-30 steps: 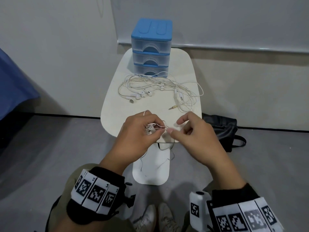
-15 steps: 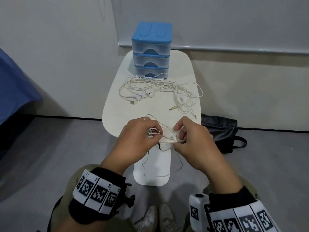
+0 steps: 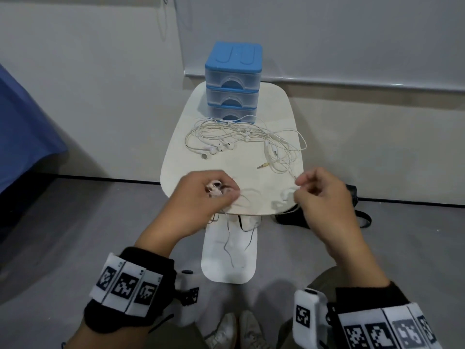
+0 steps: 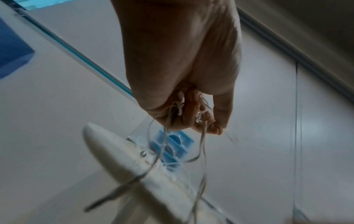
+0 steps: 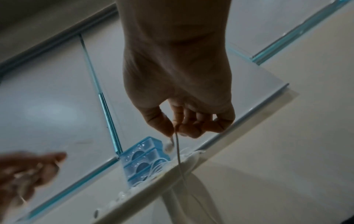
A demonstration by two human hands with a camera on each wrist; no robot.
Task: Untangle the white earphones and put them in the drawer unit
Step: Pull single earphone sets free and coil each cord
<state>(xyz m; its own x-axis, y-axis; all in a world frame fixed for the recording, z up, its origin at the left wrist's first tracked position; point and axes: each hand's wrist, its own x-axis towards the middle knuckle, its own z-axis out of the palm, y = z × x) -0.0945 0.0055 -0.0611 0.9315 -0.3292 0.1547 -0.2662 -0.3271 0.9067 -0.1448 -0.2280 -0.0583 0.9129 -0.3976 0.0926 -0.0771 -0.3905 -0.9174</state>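
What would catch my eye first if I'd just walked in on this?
Probably the two hands at the near edge of the small table: the left hand grips a bunch of white earphones, and the right hand pinches a thin cable. Behind them lies a tangled pile of earphones, just in front of a blue drawer unit, all drawers closed.

Small white table on a grey floor, black bag on the ground behind it, blue fabric off left, white sneakers below.
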